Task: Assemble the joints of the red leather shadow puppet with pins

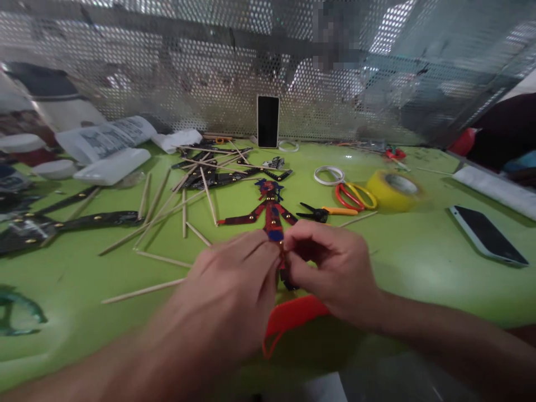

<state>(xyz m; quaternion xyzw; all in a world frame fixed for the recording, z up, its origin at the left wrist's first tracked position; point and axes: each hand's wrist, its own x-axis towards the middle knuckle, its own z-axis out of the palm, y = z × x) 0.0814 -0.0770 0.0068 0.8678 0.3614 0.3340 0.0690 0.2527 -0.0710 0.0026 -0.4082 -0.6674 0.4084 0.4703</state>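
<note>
A flat jointed figure (274, 215), red, blue and black with brass-coloured fasteners, lies on the green table with its head away from me and its arms spread. My left hand (234, 279) covers part of its lower body, fingers bent together around the hip area. From the other side my right hand (335, 268) pinches at the figure's hip or upper leg, thumb and forefinger close together. The exact spot between the fingertips is hidden. A red strap-like piece (295, 315) lies just below the hands, partly under my right hand.
Wooden sticks (157, 204) and black jointed figures (209, 173) lie left and behind. Rightward are pliers (326, 212), scissors (355, 195), yellow tape (396, 190) and a phone (488, 234). Another phone (268, 121) stands against the perforated metal screen (167, 72).
</note>
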